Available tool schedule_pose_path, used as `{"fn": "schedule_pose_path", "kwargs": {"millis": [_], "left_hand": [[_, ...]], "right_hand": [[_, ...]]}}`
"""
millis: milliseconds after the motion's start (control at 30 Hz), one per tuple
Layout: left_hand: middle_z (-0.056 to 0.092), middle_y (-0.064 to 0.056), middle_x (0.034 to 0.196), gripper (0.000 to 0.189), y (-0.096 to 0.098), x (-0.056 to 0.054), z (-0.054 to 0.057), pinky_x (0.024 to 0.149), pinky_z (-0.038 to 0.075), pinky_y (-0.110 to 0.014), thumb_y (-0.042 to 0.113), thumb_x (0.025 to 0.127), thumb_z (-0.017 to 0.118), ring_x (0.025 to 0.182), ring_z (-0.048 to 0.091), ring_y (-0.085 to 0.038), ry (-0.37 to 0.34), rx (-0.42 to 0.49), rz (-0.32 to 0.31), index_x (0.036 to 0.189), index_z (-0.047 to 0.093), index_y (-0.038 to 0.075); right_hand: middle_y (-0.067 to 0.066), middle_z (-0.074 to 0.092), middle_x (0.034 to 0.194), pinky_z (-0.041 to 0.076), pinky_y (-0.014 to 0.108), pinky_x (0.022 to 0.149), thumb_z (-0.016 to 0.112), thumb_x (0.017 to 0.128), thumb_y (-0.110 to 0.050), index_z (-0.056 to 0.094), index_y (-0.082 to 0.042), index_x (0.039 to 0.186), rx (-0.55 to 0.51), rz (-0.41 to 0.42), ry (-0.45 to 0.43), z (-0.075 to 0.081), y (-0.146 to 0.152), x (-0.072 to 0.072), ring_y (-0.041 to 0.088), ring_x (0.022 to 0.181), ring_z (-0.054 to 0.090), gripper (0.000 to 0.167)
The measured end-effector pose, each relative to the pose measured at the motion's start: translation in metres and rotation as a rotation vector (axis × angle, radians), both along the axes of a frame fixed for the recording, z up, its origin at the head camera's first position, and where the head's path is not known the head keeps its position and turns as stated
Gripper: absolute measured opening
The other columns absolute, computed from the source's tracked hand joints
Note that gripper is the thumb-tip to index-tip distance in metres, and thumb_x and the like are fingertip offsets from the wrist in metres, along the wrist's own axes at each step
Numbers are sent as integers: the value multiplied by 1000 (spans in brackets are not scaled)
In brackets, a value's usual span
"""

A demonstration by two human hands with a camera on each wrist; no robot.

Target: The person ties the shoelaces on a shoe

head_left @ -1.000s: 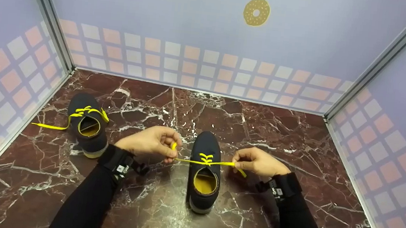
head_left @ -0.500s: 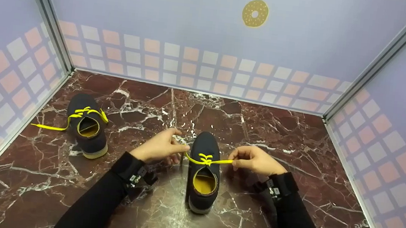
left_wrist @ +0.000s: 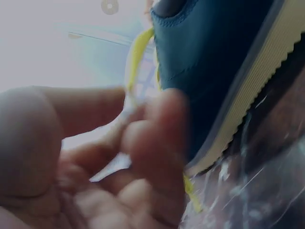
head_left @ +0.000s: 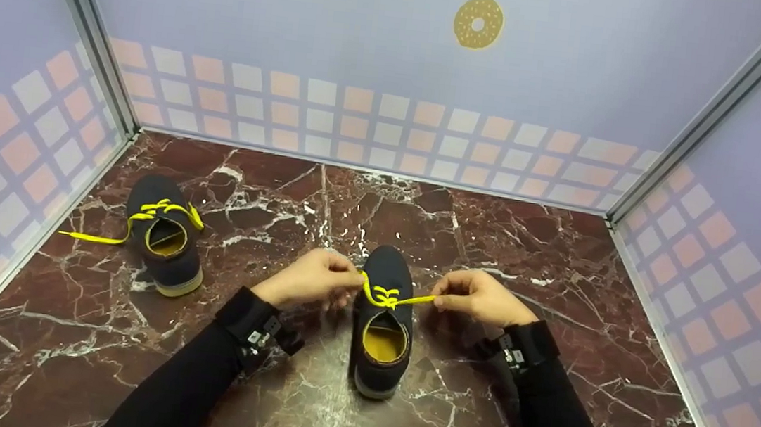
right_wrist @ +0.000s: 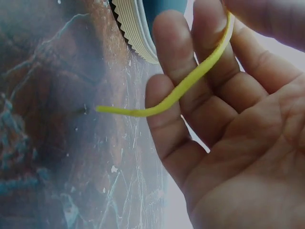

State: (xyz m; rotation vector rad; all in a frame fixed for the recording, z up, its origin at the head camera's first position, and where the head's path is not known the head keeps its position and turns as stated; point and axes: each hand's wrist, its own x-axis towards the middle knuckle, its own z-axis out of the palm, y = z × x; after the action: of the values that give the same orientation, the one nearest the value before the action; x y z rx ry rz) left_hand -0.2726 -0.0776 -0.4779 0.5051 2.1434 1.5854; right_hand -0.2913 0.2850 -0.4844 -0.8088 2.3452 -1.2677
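Note:
A dark shoe (head_left: 387, 265) with yellow laces stands between my hands, toe pointing away. My left hand (head_left: 314, 279) pinches one end of the yellow shoelace (left_wrist: 139, 53) between thumb and index finger, right at the shoe's left side. From there the lace bends slackly back to the crossed lacing. On the other side my right hand (head_left: 483, 299) pinches the opposite lace end, drawn nearly straight from the shoe. In the right wrist view its loose tail (right_wrist: 190, 78) hangs down across the fingers. The left wrist view shows another yellow tail below the left fingers.
A matching dark shoe (head_left: 155, 191) stands at the left, one loose yellow lace trailing on the brown marbled surface (head_left: 515, 411). Lilac panels with pink and white squares (head_left: 357, 100) enclose the back and both sides.
My left hand has moved right, up to the shoe, and its lace has gone from taut to slack and bent. The right hand has shifted only slightly, still pinching its lace.

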Motion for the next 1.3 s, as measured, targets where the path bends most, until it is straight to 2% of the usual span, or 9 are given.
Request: {"fn": "schedule_pose_path", "kwargs": {"millis": [133,267,567,733,867,1000,1100,1233,1300], "left_hand": [[79,-21,94,42,3,0,-2,49,50,-22,39,108,74,64,67,-15,-17,2,83,97,80,-1],[80,-15,89,49,6,3,-5,47,49,-21,50,106,76,62,66,-15,3,-71,74,94,82,3],[73,-4,72,30,14,7,-15,46,47,-24,32,97,88,54,61,-12,-32,-27,128,88,82,5],[73,-6,76,12,17,5,-14,49,52,-25,15,98,83,60,65,-14,-70,144,178,94,78,5],[80,-15,93,10,19,5,-13,64,64,-32,11,102,81,76,74,-20,-64,337,213,101,74,3],[80,-22,111,10,22,6,-13,78,68,-36,7,107,74,92,79,-25,-52,486,163,104,69,0],[79,-26,117,8,25,7,-13,81,68,-35,6,111,67,99,80,-28,-75,553,106,105,65,1],[80,-26,115,8,27,8,-12,81,68,-34,6,114,63,100,81,-29,-121,591,69,106,63,3],[80,-25,112,9,27,8,-11,80,68,-34,6,114,63,98,81,-28,-136,595,70,105,62,5]], "right_hand": [[13,74,92,42,21,64,78,104,-13,80,1,107,-2,-20,11,1,-1,0,9,72,52,14],[18,75,94,43,21,64,78,104,-11,79,2,108,0,-22,18,2,-1,-1,9,73,54,14],[11,80,99,50,24,77,81,103,-19,82,-5,107,22,-38,44,2,-1,0,12,85,64,14],[8,79,99,50,24,77,81,102,-19,82,-5,107,9,-41,54,3,0,0,13,85,63,15],[10,77,99,52,24,78,80,103,-18,81,-3,105,-20,-40,70,4,0,1,13,86,64,15],[23,75,101,52,22,76,78,103,-10,78,6,106,-70,-22,72,5,0,0,15,86,64,16],[30,74,104,56,24,76,75,104,-3,77,7,107,-118,-6,65,5,0,0,25,87,69,11],[21,78,104,61,31,78,73,105,-3,80,2,110,-182,-12,44,7,1,1,32,89,72,9],[13,79,102,62,33,78,74,105,-5,80,2,112,-219,-22,30,8,3,1,26,88,72,11]]}}
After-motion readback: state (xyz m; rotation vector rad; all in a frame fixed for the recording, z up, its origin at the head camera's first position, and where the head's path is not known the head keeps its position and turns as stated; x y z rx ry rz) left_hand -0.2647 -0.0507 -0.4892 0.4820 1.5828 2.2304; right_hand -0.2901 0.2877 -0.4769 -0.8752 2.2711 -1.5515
